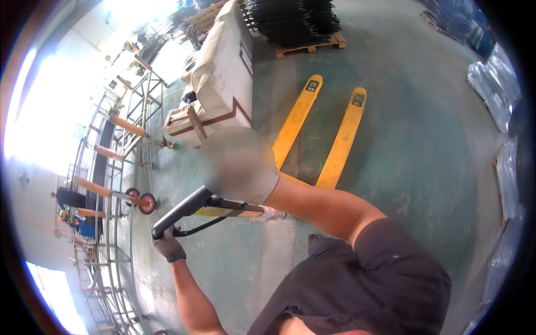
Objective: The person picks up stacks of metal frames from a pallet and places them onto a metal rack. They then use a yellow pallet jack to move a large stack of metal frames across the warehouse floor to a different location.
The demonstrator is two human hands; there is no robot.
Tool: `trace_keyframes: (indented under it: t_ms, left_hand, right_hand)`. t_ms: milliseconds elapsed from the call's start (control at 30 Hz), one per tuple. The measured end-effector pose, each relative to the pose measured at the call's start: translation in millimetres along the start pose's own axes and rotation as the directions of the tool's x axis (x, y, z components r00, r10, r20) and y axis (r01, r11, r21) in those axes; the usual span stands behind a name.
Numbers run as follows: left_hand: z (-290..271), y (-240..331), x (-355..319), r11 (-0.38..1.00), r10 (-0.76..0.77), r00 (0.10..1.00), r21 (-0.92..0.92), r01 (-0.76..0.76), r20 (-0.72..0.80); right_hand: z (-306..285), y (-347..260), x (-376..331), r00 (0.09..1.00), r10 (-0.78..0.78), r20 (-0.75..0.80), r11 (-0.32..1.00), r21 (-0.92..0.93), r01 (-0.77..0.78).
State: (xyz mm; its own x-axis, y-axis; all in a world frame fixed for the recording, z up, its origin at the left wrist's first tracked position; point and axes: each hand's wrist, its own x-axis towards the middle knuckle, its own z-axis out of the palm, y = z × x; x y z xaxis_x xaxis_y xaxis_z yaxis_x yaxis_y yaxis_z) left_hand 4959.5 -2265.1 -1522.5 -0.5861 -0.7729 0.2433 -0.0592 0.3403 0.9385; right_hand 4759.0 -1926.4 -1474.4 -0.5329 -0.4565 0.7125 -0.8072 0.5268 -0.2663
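Observation:
A yellow pallet jack stands on the floor with its two forks reaching away from me. Its black loop handle is tilted toward the left. My left hand, in a grey work glove, is closed round the handle's near-left end. The gloved right hand is at the handle's other end, my forearm crossing in front of the jack's body. A blurred patch covers that hand's fingers, so their grip does not show. Both forks carry nothing; a small roller shows near each tip.
A worn cream sofa stands beyond the handle. Behind it, a dark stack sits on a wooden pallet. Metal racks with rollers and a red-wheeled cart line the left; a person is there. Plastic-wrapped goods line the right.

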Motion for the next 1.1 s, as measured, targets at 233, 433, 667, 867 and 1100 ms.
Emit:
trace_keyframes:
  t_ms: [233, 433, 667, 867, 1100]
  left_hand:
    - [69, -37, 176, 0.992, 0.039, 0.998, -0.121, -0.032, 0.054]
    - [167, -58, 315, 0.995, 0.085, 0.971, -0.075, -0.069, 0.224]
    - [324, -72, 495, 0.985, 0.078, 0.898, -0.170, -0.003, 0.434]
    - [446, -66, 538, 0.984, 0.128, 0.833, -0.176, -0.037, 0.538]
    - [614, -36, 587, 0.965, 0.214, 0.753, -0.253, -0.065, 0.622]
  right_hand:
    - [62, 43, 99, 0.999, 0.036, -0.025, 0.997, -0.067, -0.038]
    - [110, 81, 149, 0.992, 0.121, -0.042, 0.980, -0.154, -0.126]
    - [154, 118, 213, 0.960, 0.267, -0.084, 0.925, -0.258, -0.280]
    - [168, 181, 234, 0.916, 0.382, -0.125, 0.850, -0.341, -0.401]
    - [164, 300, 270, 0.869, 0.450, -0.207, 0.777, -0.389, -0.495]
